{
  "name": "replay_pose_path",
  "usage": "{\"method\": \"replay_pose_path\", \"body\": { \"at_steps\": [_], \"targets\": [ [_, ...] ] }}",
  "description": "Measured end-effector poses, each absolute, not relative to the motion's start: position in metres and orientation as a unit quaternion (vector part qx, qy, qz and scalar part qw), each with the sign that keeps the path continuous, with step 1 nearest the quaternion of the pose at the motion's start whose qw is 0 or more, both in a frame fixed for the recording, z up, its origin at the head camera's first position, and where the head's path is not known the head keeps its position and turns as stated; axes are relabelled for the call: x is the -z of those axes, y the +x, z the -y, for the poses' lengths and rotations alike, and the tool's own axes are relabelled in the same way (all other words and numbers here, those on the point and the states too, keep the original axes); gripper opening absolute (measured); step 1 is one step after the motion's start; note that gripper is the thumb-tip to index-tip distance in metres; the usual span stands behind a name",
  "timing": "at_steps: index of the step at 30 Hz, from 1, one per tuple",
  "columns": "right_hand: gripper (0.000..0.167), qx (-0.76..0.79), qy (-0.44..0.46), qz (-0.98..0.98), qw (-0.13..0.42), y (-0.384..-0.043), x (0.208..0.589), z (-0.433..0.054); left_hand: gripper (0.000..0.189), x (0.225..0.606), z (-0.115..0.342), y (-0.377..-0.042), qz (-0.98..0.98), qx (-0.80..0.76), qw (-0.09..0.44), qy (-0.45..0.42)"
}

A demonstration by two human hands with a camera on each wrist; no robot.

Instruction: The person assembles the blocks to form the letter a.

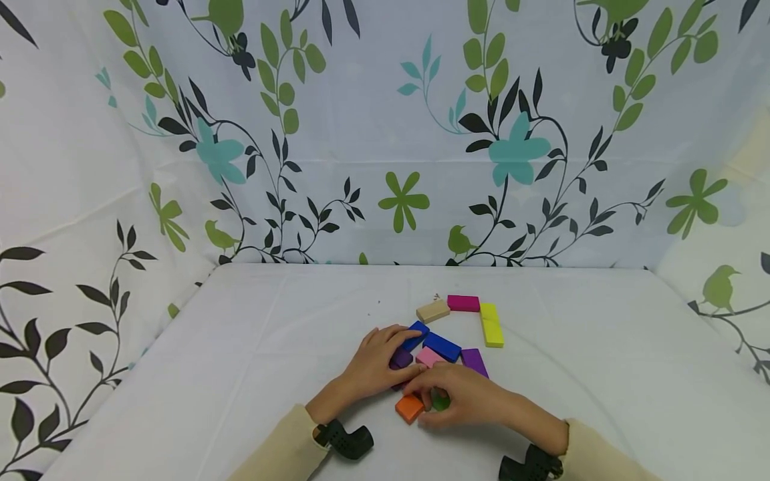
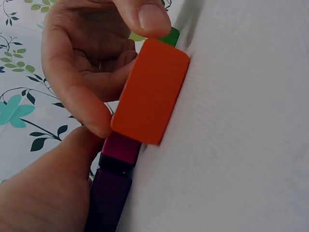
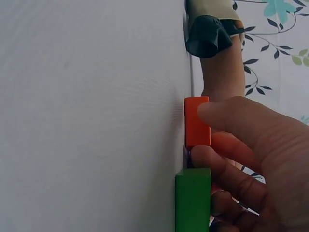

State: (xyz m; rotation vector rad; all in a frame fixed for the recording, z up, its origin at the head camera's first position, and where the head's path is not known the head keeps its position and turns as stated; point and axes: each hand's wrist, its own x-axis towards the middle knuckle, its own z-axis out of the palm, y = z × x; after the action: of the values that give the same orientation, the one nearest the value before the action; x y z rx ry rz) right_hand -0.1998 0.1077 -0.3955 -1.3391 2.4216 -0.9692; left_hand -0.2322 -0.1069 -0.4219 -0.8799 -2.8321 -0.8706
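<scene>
In the head view my right hand (image 1: 466,394) pinches an orange block (image 1: 410,408) between thumb and fingers; the block lies on the white tablecloth. A green block (image 1: 442,401), partly hidden under that hand, is beside it. My left hand (image 1: 379,361) spreads over the group's left side, its fingertips touching a blue block (image 1: 415,335) and its thumb stretched toward the right hand. Beneath it is a dark purple block (image 1: 401,358). A magenta block (image 2: 120,150) sits between the dark purple and orange blocks in the left wrist view.
A second blue block (image 1: 442,347), a pink block (image 1: 428,357) and a violet block (image 1: 474,362) lie between and beyond the hands. Farther back are a tan block (image 1: 433,310), a crimson block (image 1: 463,303) and yellow blocks (image 1: 491,325). A patterned curtain (image 1: 361,167) hangs behind the table.
</scene>
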Motion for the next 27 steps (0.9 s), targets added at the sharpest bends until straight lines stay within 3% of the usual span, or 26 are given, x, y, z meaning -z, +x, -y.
{"method": "replay_pose_path", "body": {
  "at_steps": [27],
  "targets": [
    [0.029, 0.364, -0.45, -0.81, 0.094, -0.1985, 0.3947, -0.1088, 0.055, 0.4231, 0.1071, -0.2322, 0.916, 0.282, 0.027, -0.285]
  ]
}}
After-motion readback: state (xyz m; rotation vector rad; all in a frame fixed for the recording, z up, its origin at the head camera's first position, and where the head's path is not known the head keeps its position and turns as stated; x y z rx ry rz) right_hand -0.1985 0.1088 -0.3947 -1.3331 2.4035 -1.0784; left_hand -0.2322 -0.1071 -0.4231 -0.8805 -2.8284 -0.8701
